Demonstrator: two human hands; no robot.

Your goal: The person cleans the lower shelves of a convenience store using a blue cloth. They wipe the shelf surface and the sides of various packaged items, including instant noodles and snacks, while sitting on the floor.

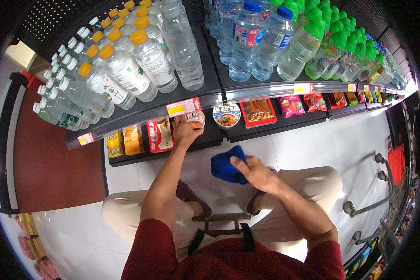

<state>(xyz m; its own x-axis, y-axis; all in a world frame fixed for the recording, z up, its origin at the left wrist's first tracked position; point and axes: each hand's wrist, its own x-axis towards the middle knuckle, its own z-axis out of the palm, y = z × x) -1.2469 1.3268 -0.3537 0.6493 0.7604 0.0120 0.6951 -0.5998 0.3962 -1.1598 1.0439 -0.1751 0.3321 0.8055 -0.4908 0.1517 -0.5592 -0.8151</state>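
Note:
My left hand (186, 133) reaches to the bottom shelf, against an instant noodle bowl (196, 120) partly under the shelf's edge. Its fingertips are hidden there, so its grip is unclear. A red and cream snack box (158, 136) stands just left of that hand. My right hand (257, 171) holds a folded blue cloth (229, 164) above the floor, thumb on top. Beyond the cloth, a second noodle bowl (226, 116) with a blue and white lid sits on the shelf, beside a red snack packet (258, 111).
Bottled drinks (126, 77) with yellow and white caps crowd the upper shelf, with green-capped bottles (301, 49) to the right. A price rail (266, 89) edges it. A wire cart (392, 217) and a red basket (396, 164) stand right. A low stool (222, 217) is beneath me.

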